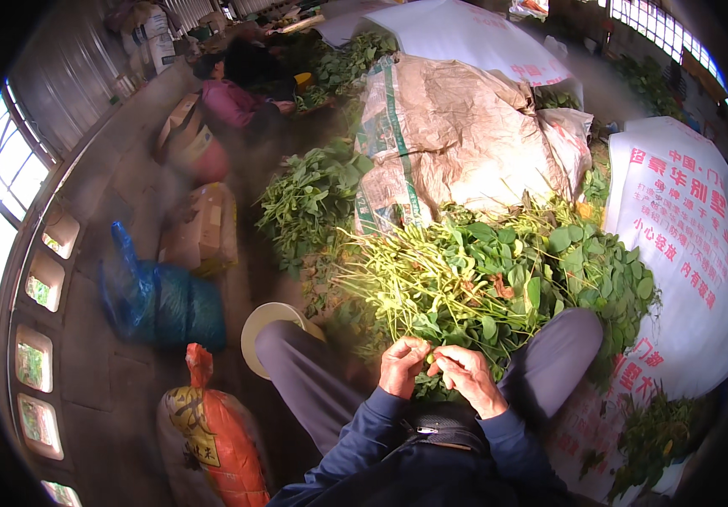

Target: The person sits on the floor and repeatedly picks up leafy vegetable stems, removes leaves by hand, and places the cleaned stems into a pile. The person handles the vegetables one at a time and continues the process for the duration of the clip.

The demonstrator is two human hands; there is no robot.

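My left hand (pixel 403 366) and my right hand (pixel 467 379) meet above my lap, fingertips almost touching. Pinched between them is a small green bean pod (pixel 430 359), mostly hidden by the fingers. Just beyond, a heap of cut bean plants (pixel 478 272) spreads between my knees, its stems and yellow-green pods (pixel 396 279) pointing left and its leaves to the right. Loose leaves show beneath my hands.
A cream bucket (pixel 251 336) stands by my left knee. Left of it are a blue plastic bag (pixel 180 304), an orange sack (pixel 227 437) and a cardboard box (pixel 196 225). A brown woven sack (pixel 465 120) and printed white sheets (pixel 675 253) lie around. Another person (pixel 231 98) sits far left.
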